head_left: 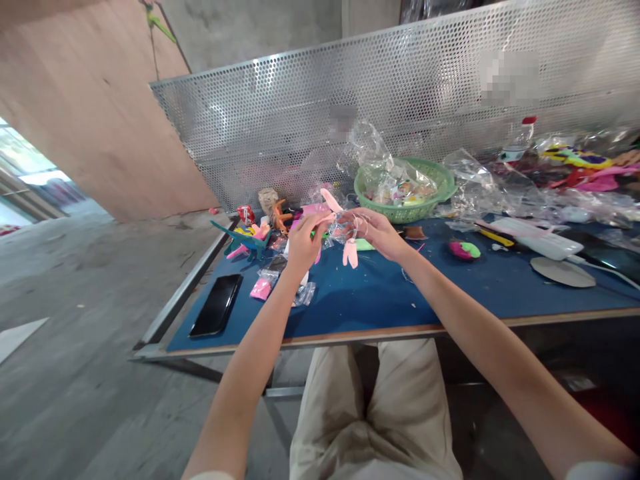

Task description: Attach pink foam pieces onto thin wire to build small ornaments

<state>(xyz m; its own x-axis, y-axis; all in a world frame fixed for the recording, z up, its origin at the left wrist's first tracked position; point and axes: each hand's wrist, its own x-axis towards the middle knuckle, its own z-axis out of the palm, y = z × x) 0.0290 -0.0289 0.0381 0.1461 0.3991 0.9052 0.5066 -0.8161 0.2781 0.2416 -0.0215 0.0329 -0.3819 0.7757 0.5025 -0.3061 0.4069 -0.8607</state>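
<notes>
Above the blue table, my left hand (304, 245) is closed, its fingertips pinching part of a light-pink soft-looking piece (330, 200) that sticks up beyond them. Close beside it, my right hand (374, 233) has its fingers curled around a thin pale looped strand (361, 221). Below those fingers hangs a second light-pink piece (351, 255) with a split lower end, seemingly on the strand. The fingers partly hide where strand and pink pieces meet. Just behind my hands lie a bright green piece (365, 245) and small clear bags.
A black phone (216, 305) lies at left, near a teal toy figure (245, 243) and a bagged pink lump (261, 288). A green basket (405, 212) stands behind my right hand. Rightward are a yellow cutter (495, 237), plastic bags (475, 180) and a bottle (519, 145). Perforated metal panel (300, 107) behind.
</notes>
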